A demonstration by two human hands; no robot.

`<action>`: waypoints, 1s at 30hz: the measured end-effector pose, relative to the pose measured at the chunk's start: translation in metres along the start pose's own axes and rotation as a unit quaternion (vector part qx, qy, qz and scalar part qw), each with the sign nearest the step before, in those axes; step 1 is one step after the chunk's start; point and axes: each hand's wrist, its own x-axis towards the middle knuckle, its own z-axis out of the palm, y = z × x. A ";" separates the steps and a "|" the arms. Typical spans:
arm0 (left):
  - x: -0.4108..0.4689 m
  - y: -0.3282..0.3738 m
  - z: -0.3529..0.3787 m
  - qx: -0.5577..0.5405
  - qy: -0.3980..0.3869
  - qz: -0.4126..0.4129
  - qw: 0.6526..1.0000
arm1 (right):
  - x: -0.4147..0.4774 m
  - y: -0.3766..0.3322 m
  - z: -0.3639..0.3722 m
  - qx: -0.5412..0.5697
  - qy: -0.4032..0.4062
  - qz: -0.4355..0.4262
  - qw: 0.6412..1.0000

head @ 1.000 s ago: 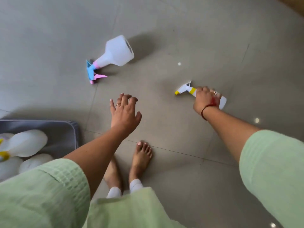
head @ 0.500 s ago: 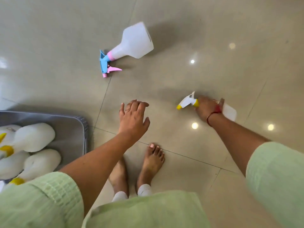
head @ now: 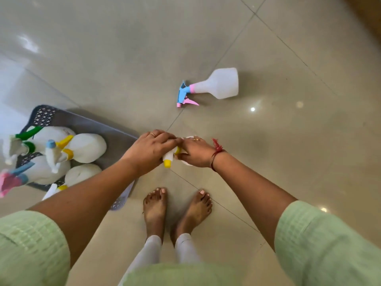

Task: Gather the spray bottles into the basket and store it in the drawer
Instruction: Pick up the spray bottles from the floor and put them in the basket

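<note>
Grip: right hand [head: 195,153] holds the yellow-nozzled bottle [head: 168,159] by its body; left hand [head: 148,150], free a moment ago, now clasps its head. Bottle lifted off the floor [head: 123,58], just beside the basket [head: 115,141]. Outstanding: blue-and-pink bottle [head: 216,84], lying apart.

Glossy beige-grey floor tiles [head: 103,58], thin dark grout lines. Grout crossing [head: 255,15] near top edge. Brown wood-tone strip [head: 371,15] right of crossing, in the corner. Small round light reflections [head: 252,109] below crossing. Streaky white glare [head: 28,44] far left of crossing.
</note>
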 end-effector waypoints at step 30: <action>-0.101 -0.015 -0.025 -0.285 0.249 -0.272 0.885 | 0.042 -0.037 -0.037 -0.196 0.261 0.174 0.929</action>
